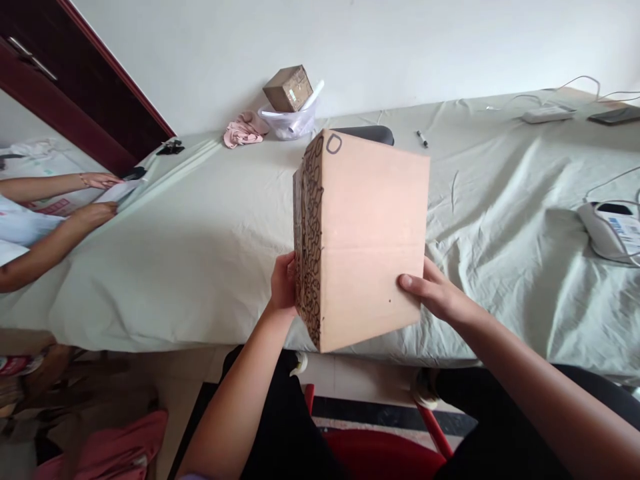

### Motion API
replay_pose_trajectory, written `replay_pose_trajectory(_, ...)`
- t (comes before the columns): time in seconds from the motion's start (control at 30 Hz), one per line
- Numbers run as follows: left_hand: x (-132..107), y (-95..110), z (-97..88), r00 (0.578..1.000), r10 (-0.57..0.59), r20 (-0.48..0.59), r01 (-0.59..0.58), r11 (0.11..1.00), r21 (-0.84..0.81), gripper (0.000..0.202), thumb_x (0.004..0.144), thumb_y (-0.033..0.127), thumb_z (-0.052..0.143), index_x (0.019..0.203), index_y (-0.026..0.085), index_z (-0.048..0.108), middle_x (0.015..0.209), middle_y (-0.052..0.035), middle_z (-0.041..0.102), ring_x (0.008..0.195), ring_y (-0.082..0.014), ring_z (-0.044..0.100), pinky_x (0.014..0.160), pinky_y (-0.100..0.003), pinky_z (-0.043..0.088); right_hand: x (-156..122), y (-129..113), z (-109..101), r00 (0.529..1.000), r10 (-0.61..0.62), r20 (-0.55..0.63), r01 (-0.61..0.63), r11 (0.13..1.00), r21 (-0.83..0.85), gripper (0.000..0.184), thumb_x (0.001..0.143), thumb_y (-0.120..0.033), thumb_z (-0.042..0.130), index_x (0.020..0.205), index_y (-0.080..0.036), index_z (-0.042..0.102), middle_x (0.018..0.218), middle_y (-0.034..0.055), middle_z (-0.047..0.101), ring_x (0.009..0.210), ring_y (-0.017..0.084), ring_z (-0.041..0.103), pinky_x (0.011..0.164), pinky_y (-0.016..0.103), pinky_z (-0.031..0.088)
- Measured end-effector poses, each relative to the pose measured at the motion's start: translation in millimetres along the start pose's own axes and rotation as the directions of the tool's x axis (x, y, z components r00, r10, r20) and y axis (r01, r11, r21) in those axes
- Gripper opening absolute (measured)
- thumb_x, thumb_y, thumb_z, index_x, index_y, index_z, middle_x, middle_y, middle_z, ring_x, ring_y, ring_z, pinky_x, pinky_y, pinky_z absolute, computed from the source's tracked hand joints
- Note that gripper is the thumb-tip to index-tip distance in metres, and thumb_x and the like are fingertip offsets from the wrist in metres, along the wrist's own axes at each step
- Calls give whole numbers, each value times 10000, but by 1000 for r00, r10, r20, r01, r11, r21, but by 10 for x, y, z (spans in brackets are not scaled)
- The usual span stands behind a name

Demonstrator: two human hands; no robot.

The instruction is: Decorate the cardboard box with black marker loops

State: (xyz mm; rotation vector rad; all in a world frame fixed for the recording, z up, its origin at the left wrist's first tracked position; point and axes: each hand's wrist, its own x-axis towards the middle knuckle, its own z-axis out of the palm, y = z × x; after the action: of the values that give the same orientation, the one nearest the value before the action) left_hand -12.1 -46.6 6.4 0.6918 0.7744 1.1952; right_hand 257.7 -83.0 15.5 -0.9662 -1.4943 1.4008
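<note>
Head view: tan corrugated cardboard box held at centre frame, between both of the person's hands, corner-on to the camera. Its narrow left face is covered in dark hand-drawn loops, and a dark drawn circle sits near the top edge. Box appears held up in front of the pale green bedsheet; cannot tell if its bottom touches anything.

Left hand at about 7 o'clock from the box, closed around the looped side, fingers curled on it. Right hand at about 4 o'clock, gripping the lower right edge, thumb across the plain face.

Handling guess: light, stiff but crushable at corners and edges, with a smooth face that may slip a little. Best hold looks like opposite sides, low down, as now.

Around it: small cardboard carton on a clear plastic bag at 12 o'clock, crumpled pink cloth at 11, black marker pen at 1, white device with a label at 3. Co-worker's two hands at 9 o'clock, near a white sheet of paper.
</note>
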Motion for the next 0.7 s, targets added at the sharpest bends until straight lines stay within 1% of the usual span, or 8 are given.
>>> replay_pose_trajectory(0.07,47,-14,-11,997,73,14,-73,997,29,221,773,426,671,792,212,720,823,-55,773,1042,-324,749,864,-400,629,-14,-17,-13,999,31,-25,-31,999,22,686,871,-528,779,1459,-252,559,1462,120,618,1342,372,600,1061,493,579)
replay_pose_trajectory(0.13,86,-28,-19,989,149,10,-149,988,51,181,768,373,693,844,213,734,948,-52,796,1103,-306,734,910,-374,611,-11,-15,-19,999,19,-41,-19,1000,-3,704,835,-476,813,1444,-241,549,1458,129,613,1361,386,578,1070,508,570)
replay_pose_trajectory(0.2,103,-35,-17,978,208,0,-207,974,91,216,754,354,724,913,211,754,1008,-54,799,1119,-297,728,940,-370,594,4,20,-22,998,-13,-58,10,998,-61,712,804,-443,824,1418,-222,539,1437,147,617,1345,400,581,1063,530,566)
replay_pose_trajectory(0.27,97,-33,-1,968,251,-22,-246,960,134,268,745,352,742,973,216,773,1020,-49,798,1118,-290,726,962,-375,580,21,78,-24,997,-34,-72,23,989,-145,667,789,-395,816,1369,-208,545,1406,159,627,1307,402,600,1060,551,556)
replay_pose_trajectory(0.33,78,-24,27,966,257,-35,-249,955,160,292,740,349,750,1003,227,783,1035,-40,797,1132,-288,721,992,-385,568,30,132,-24,997,-42,-68,28,979,-203,612,790,-343,794,1336,-203,555,1383,158,638,1282,397,614,1071,567,540)
replay_pose_trajectory(0.4,60,-14,54,967,252,-43,-242,956,164,290,749,363,753,1005,232,787,1055,-38,795,1161,-294,713,1024,-401,557,32,164,-25,997,-55,-55,42,976,-214,591,797,-308,773,1337,-206,556,1413,154,624,1318,397,594,1106,577,512)
replay_pose_trajectory(0.57,61,-10,57,968,247,-45,-235,955,182,275,787,387,731,1014,243,787,1082,-41,790,1223,-320,689,1059,-454,550,33,177,-50,996,-71,-47,60,978,-200,630,801,-303,768,1378,-212,531,1485,159,578,1389,412,540,1141,610,477)
replay_pose_trajectory(0.7,110,-53,-7,971,240,-20,-230,950,211,317,816,381,700,1090,242,780,1139,-55,788,1253,-336,680,1065,-480,549,67,190,-61,991,-113,-72,98,978,-183,487,791,-303,796,1223,-228,584,1468,132,588,1412,398,523,1184,595,449)
